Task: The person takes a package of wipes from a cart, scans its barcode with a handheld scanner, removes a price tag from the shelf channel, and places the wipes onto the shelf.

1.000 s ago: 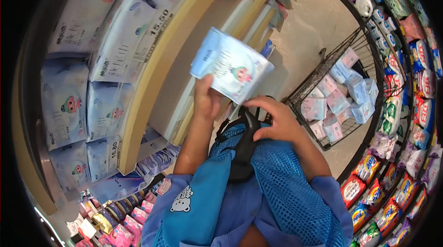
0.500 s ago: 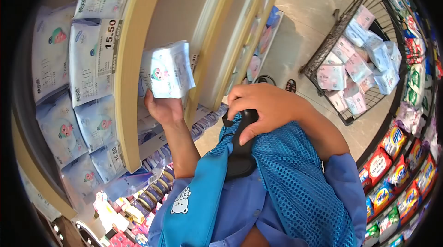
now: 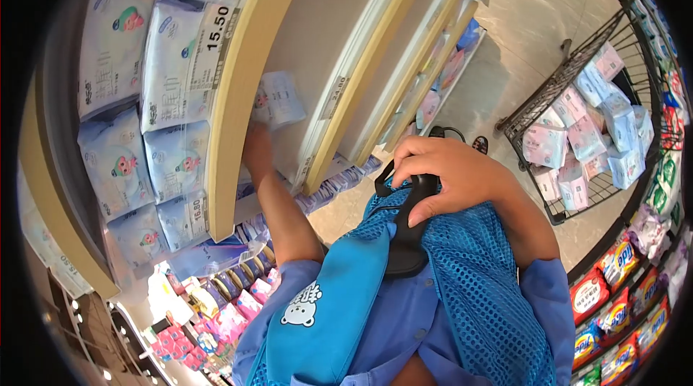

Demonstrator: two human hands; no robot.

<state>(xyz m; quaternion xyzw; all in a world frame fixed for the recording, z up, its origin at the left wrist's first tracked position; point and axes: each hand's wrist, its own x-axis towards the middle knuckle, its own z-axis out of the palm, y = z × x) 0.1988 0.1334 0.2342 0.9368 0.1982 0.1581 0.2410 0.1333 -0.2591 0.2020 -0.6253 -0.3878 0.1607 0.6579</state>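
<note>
My left hand (image 3: 258, 149) reaches between two shelf boards at the left, its fingers partly hidden by the front edge of the beige shelf (image 3: 240, 90). At its fingertips is a soft white-and-blue pack (image 3: 281, 97) with a small cartoon figure, tilted in the shadow of the shelf. The hand looks closed on the pack's lower end. In front of my chest, my right hand (image 3: 455, 177) grips a black curved handle (image 3: 410, 242) attached to the blue mesh vest (image 3: 462, 256).
Similar packs (image 3: 119, 162) fill the shelf at the left, beside price tags (image 3: 215, 36). A wire cart (image 3: 538, 97) with pink and blue packs stands at the upper right. Detergent bags (image 3: 617, 260) line the right side. Someone's sandalled foot (image 3: 480, 144) shows on the floor.
My left hand has carried the pack from in front of the shelf edge back into the shelf space. My right hand keeps its grip. The whole view has shifted slightly.
</note>
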